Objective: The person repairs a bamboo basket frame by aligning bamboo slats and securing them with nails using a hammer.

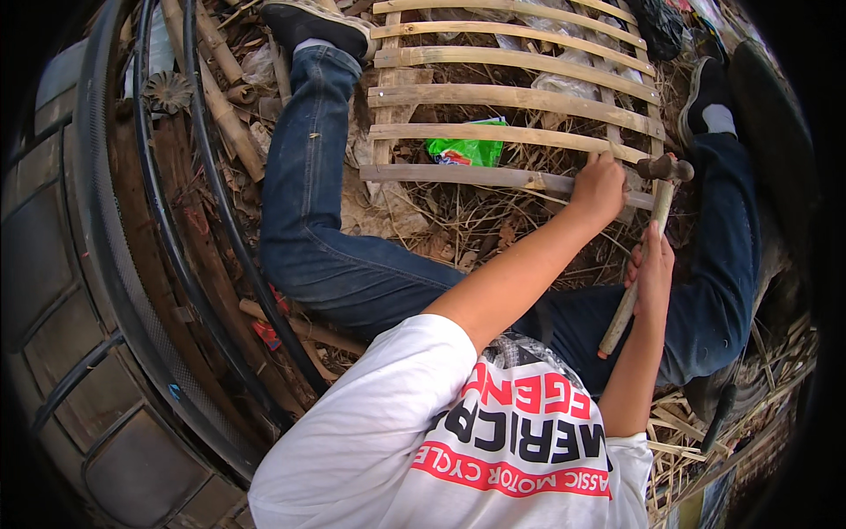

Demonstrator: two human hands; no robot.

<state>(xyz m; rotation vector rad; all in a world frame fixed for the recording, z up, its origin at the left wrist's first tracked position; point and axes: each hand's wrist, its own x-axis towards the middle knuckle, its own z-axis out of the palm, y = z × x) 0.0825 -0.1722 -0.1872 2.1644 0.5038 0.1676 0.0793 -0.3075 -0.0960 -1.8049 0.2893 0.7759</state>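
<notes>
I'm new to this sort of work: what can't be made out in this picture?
- Head view: whatever the left hand pinches on the bamboo slat is hidden by its fingers.
- The green wrapper is partly hidden by slats.
- The hammer handle's middle is hidden by the right hand.

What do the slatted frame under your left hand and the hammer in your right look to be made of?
The pale slatted frame looks like split bamboo: unfinished, tan, with node rings. The hammer in the right hand seems to have a dark, dull metal head, possibly rusty, on a bare light wooden handle. The left hand rests on the nearest slat.
</notes>
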